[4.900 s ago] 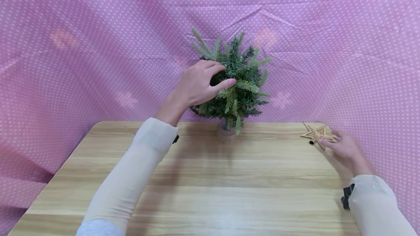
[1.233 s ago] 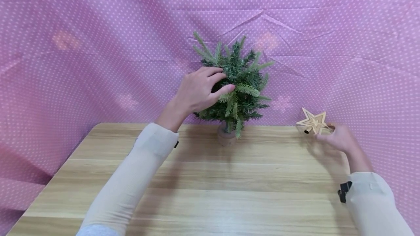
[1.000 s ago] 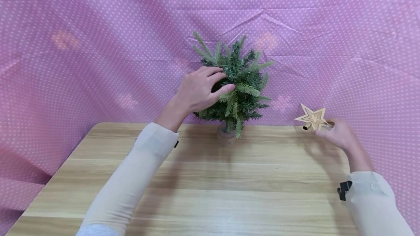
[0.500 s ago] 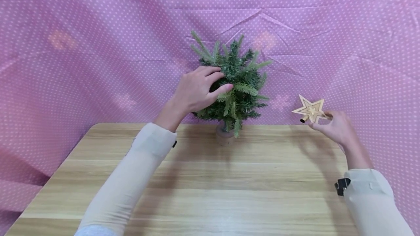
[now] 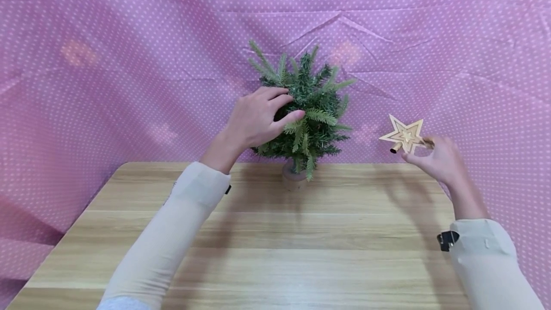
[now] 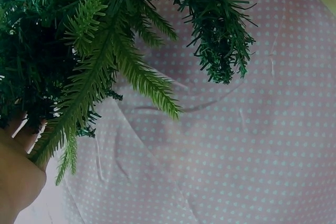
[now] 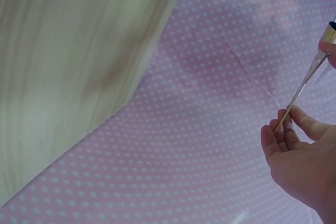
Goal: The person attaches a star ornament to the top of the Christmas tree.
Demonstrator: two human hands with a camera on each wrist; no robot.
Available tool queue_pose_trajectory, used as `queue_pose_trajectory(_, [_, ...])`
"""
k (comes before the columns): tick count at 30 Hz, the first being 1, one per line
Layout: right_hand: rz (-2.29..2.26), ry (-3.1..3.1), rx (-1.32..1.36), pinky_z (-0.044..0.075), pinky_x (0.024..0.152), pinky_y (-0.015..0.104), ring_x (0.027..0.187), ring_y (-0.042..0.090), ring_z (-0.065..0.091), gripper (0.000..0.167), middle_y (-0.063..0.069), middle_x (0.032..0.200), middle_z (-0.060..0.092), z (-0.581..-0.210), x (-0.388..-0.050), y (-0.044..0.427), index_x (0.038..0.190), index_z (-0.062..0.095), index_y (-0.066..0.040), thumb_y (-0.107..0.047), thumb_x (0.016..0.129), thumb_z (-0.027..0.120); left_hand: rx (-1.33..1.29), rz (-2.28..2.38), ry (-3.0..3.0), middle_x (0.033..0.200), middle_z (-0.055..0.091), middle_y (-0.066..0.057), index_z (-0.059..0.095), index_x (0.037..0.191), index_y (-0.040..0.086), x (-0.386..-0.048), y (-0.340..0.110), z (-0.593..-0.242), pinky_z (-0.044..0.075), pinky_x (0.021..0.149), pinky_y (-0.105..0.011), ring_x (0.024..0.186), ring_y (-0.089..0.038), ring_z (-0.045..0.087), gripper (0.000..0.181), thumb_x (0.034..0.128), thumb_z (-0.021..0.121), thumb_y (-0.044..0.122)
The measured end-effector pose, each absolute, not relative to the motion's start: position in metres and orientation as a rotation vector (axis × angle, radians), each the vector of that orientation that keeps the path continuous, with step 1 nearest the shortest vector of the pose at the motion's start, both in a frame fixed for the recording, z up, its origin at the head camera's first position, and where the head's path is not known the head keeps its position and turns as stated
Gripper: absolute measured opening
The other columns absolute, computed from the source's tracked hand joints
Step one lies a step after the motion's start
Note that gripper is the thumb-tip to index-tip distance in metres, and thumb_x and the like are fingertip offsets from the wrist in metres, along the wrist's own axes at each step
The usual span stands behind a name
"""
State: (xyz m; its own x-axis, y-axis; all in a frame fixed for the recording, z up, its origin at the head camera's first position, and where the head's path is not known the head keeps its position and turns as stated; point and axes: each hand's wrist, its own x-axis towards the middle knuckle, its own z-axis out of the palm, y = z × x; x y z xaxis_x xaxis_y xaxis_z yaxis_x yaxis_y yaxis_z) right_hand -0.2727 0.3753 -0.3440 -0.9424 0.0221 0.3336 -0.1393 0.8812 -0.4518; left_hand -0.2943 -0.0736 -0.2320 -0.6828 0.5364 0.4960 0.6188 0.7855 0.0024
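Observation:
A small green artificial tree (image 5: 316,133) stands upright at the table's back edge on a round base (image 5: 294,178). My left hand (image 5: 256,116) grips its left side, the fingers curled in among the branches; the left wrist view shows part of that hand (image 6: 20,177) against the needles (image 6: 94,72). Above the table's right back corner, my right hand (image 5: 443,161) holds a gold star (image 5: 405,137) by its right side, between thumb and fingers. A short tube sticks out at the star's lower left. The right wrist view shows the star edge-on (image 7: 304,85) in the right hand (image 7: 307,169).
The wooden table (image 5: 280,257) has rounded back corners. A pink dotted cloth (image 5: 172,37) hangs behind it and down both sides, close to the tree and to the right hand. Each sleeve has a black device at the wrist.
The right hand has raised the star off the table at the right back corner, and has moved up and slightly left with it. The left hand has kept its place on the tree.

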Motion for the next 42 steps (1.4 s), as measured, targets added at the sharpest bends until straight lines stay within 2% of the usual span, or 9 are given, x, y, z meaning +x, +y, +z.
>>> queue_pose_trajectory(16, [0.685,-2.675,0.091,0.033,0.095,0.068,0.118,0.057,0.041,0.086,0.038,0.127,0.051,-0.325,-0.272,0.36,0.137,0.05,0.016,-0.046,0.085,0.079,-0.863,-0.225,-2.481,0.146,0.056,-0.002,0.065,0.138,0.019,-0.294,-0.074,-0.232,0.051,0.099,-0.052,0.136,-0.024,0.05,0.071,0.0988,0.038,0.072])
queue_pose_trajectory(30, [0.672,-2.641,0.092,0.035,0.091,0.063,0.115,0.052,0.04,0.085,0.034,0.123,0.052,-0.309,-0.269,0.347,0.135,0.051,0.015,-0.048,0.085,0.078,-0.86,-0.216,-2.491,0.147,0.055,0.0,0.064,0.14,0.02,-0.293,-0.074,-0.232,0.048,0.101,-0.057,0.137,-0.025,0.048,0.07,0.0998,0.037,0.07])
queue_pose_trajectory(42, [0.678,-2.62,0.084,0.035,0.092,0.066,0.118,0.053,0.039,0.084,0.036,0.126,0.049,-0.296,-0.27,0.337,0.136,0.05,0.015,-0.044,0.085,0.079,-0.85,-0.213,-2.521,0.149,0.054,0.001,0.062,0.141,0.02,-0.294,-0.074,-0.231,0.045,0.103,-0.06,0.139,-0.024,0.046,0.074,0.0989,0.034,0.073])
